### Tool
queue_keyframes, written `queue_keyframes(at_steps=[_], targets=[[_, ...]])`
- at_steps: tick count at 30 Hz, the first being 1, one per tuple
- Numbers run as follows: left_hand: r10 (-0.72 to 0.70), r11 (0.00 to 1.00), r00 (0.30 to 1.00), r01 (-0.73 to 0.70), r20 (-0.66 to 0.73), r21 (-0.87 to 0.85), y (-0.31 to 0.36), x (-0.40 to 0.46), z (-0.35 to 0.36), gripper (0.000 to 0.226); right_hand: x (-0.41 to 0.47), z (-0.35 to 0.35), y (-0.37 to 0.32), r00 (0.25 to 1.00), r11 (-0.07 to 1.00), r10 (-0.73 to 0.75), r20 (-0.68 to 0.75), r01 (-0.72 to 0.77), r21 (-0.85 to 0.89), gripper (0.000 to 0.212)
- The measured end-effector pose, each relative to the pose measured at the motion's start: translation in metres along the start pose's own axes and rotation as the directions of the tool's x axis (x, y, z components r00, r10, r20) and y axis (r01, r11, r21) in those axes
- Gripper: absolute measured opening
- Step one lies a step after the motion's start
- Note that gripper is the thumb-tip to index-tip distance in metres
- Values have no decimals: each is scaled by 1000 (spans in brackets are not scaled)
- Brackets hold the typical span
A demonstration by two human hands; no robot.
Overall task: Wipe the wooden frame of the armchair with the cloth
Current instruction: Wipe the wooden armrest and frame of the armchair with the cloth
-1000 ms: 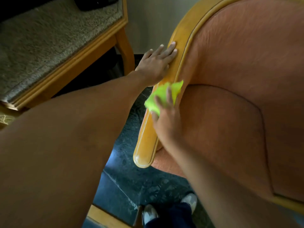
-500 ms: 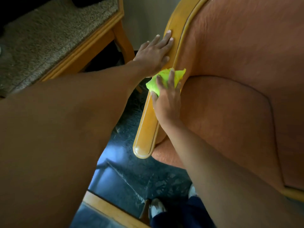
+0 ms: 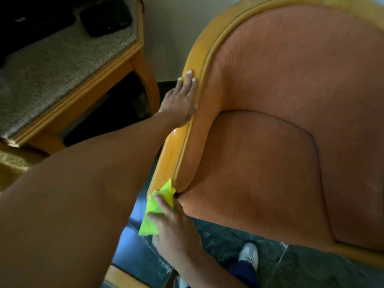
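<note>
The armchair has a glossy yellow-orange wooden frame (image 3: pixel 176 146) curving around salmon-orange upholstery (image 3: pixel 270 142). My left hand (image 3: pixel 179 100) lies flat on the upper part of the left arm rail, fingers together, holding nothing. My right hand (image 3: pixel 172 227) presses a bright yellow-green cloth (image 3: pixel 158 208) against the front end of that same arm rail, near the seat's front corner. The cloth and hand hide the rail's rounded tip. My left forearm crosses the lower left of the view.
A wooden side table (image 3: pixel 116 65) with a speckled stone top stands to the left, a black object (image 3: pixel 106 16) on it. Dark tiled floor (image 3: pixel 228 242) lies below. My white shoe (image 3: pixel 249 254) shows near the chair's front.
My right hand has slid the cloth down the arm rail from beside the left hand to the rail's front end. My left hand stays on the upper rail.
</note>
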State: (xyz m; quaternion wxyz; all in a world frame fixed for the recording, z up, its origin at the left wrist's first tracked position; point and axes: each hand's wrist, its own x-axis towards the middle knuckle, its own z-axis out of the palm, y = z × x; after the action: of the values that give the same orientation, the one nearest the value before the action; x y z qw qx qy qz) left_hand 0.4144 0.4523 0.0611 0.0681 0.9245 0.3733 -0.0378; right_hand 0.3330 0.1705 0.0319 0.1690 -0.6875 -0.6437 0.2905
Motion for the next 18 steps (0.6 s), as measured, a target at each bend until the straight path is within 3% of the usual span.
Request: queue_keyframes(at_steps=[4,8,11,14,18], targets=[[-14,1000,1000,15,-26,12,39,-28,28,77,-34,-31,31,991,946,130,-20,-118,301,49],[198,980,980,-198,4,-13,100,-55,73,78,-88,-36,92,935,895,308,-178,-221,389,50],[336,941,941,-334,48,-46,162,-41,85,81,-125,-59,153,789,837,508,-344,-357,415,48],[456,889,890,-456,-15,-43,230,-12,81,82,-154,-111,210,656,841,534,-534,-348,414,45],[595,801,801,-598,-62,-42,333,32,66,79,-183,-203,274,465,818,556,-689,-456,351,54]])
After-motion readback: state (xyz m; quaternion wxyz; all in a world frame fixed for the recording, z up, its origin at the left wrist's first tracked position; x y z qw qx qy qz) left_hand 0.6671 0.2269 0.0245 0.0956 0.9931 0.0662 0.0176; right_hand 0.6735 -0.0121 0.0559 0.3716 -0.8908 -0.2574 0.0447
